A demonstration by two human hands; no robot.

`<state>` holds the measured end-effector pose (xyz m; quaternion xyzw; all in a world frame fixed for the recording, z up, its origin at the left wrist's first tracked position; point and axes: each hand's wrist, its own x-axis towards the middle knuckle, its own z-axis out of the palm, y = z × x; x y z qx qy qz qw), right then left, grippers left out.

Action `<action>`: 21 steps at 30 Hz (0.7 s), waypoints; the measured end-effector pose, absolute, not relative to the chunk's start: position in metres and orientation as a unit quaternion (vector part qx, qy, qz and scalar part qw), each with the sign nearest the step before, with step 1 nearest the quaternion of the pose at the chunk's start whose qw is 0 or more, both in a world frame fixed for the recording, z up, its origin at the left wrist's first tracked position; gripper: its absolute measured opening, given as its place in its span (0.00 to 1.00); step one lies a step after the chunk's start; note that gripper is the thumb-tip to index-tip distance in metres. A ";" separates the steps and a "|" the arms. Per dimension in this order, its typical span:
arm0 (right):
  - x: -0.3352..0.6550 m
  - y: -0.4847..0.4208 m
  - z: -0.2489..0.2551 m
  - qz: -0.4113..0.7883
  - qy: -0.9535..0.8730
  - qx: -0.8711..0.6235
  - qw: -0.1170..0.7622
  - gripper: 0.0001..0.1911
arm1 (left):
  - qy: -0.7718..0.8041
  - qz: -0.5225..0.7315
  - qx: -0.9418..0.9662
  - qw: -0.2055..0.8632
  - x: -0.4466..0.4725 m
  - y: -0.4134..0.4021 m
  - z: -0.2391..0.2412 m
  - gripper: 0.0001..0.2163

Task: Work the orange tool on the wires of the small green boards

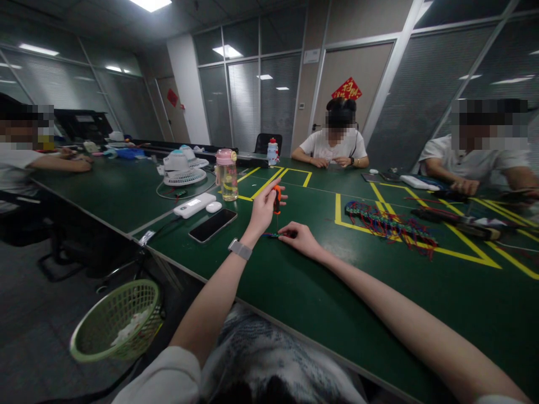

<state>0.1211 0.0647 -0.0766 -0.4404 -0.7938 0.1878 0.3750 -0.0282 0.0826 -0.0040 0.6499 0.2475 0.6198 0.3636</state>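
Observation:
My left hand (264,209) is raised above the green table (295,292), fingers closed on a small orange-handled tool (277,197) that points down. My right hand (298,235) rests on the table just right of it, pinching a short bundle of coloured wires (272,235) flat against the surface. The tool's tip hangs just above the wire ends. A grey watch sits on my left wrist (240,248).
A black phone (213,225), a white power bank (194,205) and a pink-capped bottle (227,175) lie left of my hands. A pile of red, blue and green wires (387,224) sits right, inside yellow tape lines. Three other people sit around the table. A green basket (118,325) stands on the floor.

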 end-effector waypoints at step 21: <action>0.121 0.063 -0.075 0.183 -0.796 -0.438 0.375 0.07 | 0.305 0.642 0.660 0.244 -0.031 0.083 -0.004 0.12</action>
